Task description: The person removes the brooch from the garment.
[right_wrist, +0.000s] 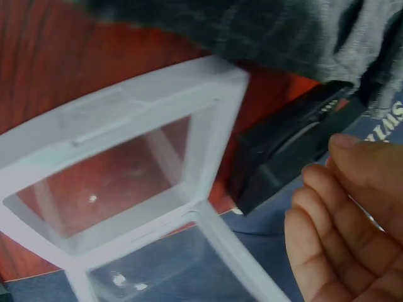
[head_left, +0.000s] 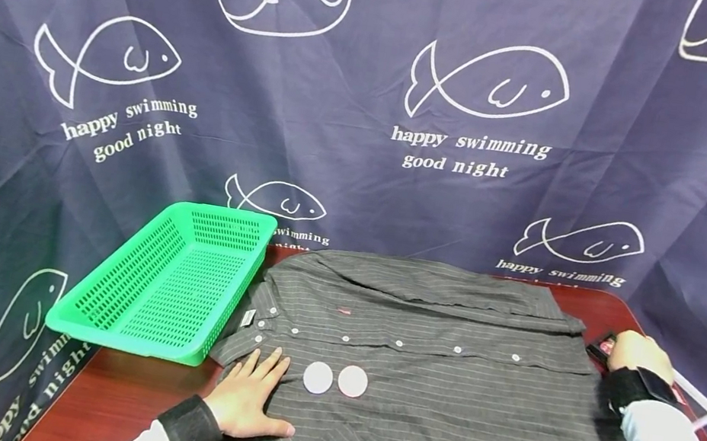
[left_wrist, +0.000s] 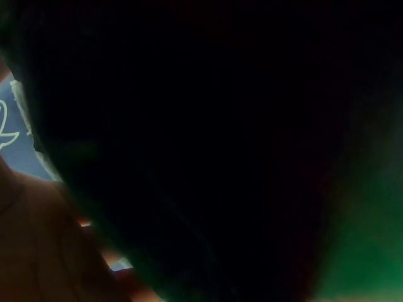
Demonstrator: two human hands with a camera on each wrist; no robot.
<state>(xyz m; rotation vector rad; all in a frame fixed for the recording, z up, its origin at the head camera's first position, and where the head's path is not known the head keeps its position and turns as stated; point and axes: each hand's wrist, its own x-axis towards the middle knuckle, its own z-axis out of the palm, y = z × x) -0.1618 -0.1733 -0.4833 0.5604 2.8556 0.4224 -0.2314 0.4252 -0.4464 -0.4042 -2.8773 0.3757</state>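
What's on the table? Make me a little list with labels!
Shirt: grey striped shirt spread flat on the red-brown table
Discs: two white round discs lying side by side on the shirt
Basket: green basket left of the shirt
Left hand: left hand rests flat on the shirt
Right hand: right hand beside a black object, fingers near it
Frame: clear plastic frame by the right hand

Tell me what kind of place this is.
Probably a staged recording setup, not a home: a whale-print curtain backs a wooden table holding a striped shirt and a green basket.
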